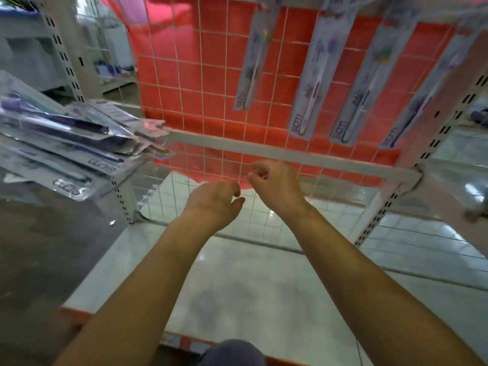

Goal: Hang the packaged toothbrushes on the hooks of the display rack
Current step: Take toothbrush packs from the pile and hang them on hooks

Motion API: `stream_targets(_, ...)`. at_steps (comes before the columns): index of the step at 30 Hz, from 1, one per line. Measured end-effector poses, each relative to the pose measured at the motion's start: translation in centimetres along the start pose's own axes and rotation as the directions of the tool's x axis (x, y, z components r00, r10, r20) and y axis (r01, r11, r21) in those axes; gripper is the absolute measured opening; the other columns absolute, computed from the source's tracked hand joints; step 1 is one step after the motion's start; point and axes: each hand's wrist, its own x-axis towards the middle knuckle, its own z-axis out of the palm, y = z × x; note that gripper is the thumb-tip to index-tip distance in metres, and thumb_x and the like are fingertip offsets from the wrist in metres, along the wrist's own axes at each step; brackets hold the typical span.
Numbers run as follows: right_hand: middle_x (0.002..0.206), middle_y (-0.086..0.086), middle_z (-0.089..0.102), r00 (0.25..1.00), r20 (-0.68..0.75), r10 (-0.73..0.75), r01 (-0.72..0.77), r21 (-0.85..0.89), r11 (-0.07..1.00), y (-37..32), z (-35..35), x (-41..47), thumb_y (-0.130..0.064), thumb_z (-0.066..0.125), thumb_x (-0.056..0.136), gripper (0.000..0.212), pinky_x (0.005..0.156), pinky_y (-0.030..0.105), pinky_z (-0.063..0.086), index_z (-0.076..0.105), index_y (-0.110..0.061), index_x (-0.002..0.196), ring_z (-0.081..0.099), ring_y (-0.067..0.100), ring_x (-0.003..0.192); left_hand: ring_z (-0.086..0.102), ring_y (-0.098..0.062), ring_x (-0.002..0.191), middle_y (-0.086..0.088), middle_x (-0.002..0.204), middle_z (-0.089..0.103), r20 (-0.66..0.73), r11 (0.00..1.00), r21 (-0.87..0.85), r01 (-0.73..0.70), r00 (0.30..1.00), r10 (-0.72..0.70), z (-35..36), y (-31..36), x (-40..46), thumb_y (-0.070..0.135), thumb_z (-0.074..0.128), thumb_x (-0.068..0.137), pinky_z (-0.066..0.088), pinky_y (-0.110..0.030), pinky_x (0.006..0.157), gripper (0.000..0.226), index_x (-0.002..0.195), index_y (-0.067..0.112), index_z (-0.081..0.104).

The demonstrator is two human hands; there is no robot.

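Both bare forearms reach forward from the bottom of the view toward the lower part of a white wire grid panel [184, 83] backed by red sheeting [169, 48]. The left hand [215, 200] hovers just in front of the grid's lower edge with its fingers loosely curled and nothing visible between them. The right hand [274, 182] is slightly higher and just beside it, near a white horizontal crossbar [290, 154] of the rack; its fingertips are drawn together as if pinching at a wire, but whether they actually grip anything cannot be told. The two hands are close, not touching.

Four packaged toothbrushes hang in a row on the upper right of the grid, each in a long grey card with a clear blister: the first [253, 64] furthest left, the second [315, 77], the third [363, 83] and the fourth [422, 93] nearest the rack's slotted white upright [390, 207]. The hooks they hang from are out of view at the top edge.

To the left, a loose pile of packaged toothbrushes [68, 143] lies on a shelf [31, 233], the packs overlapping at different angles. Another slotted upright [66, 56] rises behind the pile. Below the hands lies a pale tiled floor [250, 286].
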Motion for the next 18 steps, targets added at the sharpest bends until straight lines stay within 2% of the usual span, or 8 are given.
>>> stream_targets(2,0.115,0.009,0.066,0.997,0.065,0.051,-0.049,-0.038,0.998,-0.1,-0.1,-0.8,-0.013,0.052,0.092,0.029,0.081,0.023,0.042,0.062,-0.008,0.119,0.060,0.021,0.102,0.057,-0.024,0.105,-0.004,0.116,0.062,0.054,0.999,-0.003,0.045,0.998,-0.045,-0.5,0.7,-0.8,0.039,0.041,0.096,0.045,-0.034,0.087,0.033,0.122,0.022,0.054)
stream_targets(5,0.125,0.006,0.060,0.957,0.199,0.212,-0.191,-0.120,0.974,-0.4,-1.4,-3.1,-0.017,0.051,0.094,0.033,0.092,0.028,0.043,0.057,-0.012,0.126,0.058,0.022,0.110,0.058,-0.023,0.102,-0.003,0.113,0.064,0.155,0.999,0.019,0.051,0.986,-0.053,-2.0,2.6,-3.1,0.038,0.040,0.097,0.045,-0.032,0.082,0.034,0.123,0.021,0.054)
stream_targets(7,0.124,0.006,0.061,0.933,0.252,0.259,-0.226,-0.152,0.962,-1.3,-3.4,-5.3,-0.016,0.048,0.095,0.032,0.094,0.032,0.047,0.058,-0.013,0.126,0.060,0.023,0.107,0.058,-0.024,0.103,-0.005,0.113,0.064,0.220,0.999,0.015,0.028,0.975,-0.031,-4.1,4.0,-5.1,0.038,0.040,0.097,0.045,-0.032,0.081,0.033,0.120,0.020,0.055)
stream_targets(10,0.110,0.008,0.068,0.929,0.283,0.238,-0.209,-0.128,0.970,-4.3,-7.8,-8.9,-0.011,0.045,0.095,0.028,0.086,0.038,0.051,0.065,-0.012,0.115,0.065,0.026,0.092,0.055,-0.021,0.109,-0.002,0.118,0.061,0.306,0.999,-0.038,-0.016,0.952,0.027,-9.2,6.6,-8.7,0.039,0.043,0.095,0.042,-0.030,0.084,0.034,0.123,0.024,0.054)
stream_targets(14,0.097,0.005,0.070,0.911,0.368,0.184,-0.141,-0.140,0.980,-10.8,-15.1,-12.7,-0.010,0.045,0.094,0.027,0.075,0.027,0.048,0.067,-0.014,0.110,0.064,0.020,0.085,0.054,-0.018,0.108,0.001,0.120,0.060,0.389,0.996,-0.033,-0.080,0.917,0.087,-18.1,9.8,-13.0,0.039,0.046,0.094,0.036,-0.025,0.078,0.036,0.127,0.026,0.051)
stream_targets(16,0.100,0.004,0.070,0.917,0.371,0.147,-0.106,-0.128,0.986,-14.3,-18.7,-13.1,-0.012,0.045,0.094,0.027,0.074,0.024,0.044,0.066,-0.015,0.111,0.062,0.018,0.086,0.054,-0.018,0.108,0.001,0.120,0.059,0.398,0.996,-0.040,-0.079,0.913,0.089,-22.7,10.6,-14.3,0.041,0.046,0.094,0.035,-0.025,0.078,0.036,0.126,0.026,0.052)
stream_targets(18,0.106,0.002,0.069,0.931,0.350,0.105,-0.074,-0.100,0.992,-17.7,-21.9,-12.8,-0.014,0.045,0.095,0.029,0.081,0.026,0.047,0.065,-0.016,0.116,0.062,0.018,0.093,0.054,-0.017,0.108,0.002,0.119,0.059,0.370,0.995,-0.055,-0.080,0.924,0.094,-27.0,11.0,-15.0,0.042,0.046,0.094,0.037,-0.026,0.079,0.036,0.125,0.026,0.052)
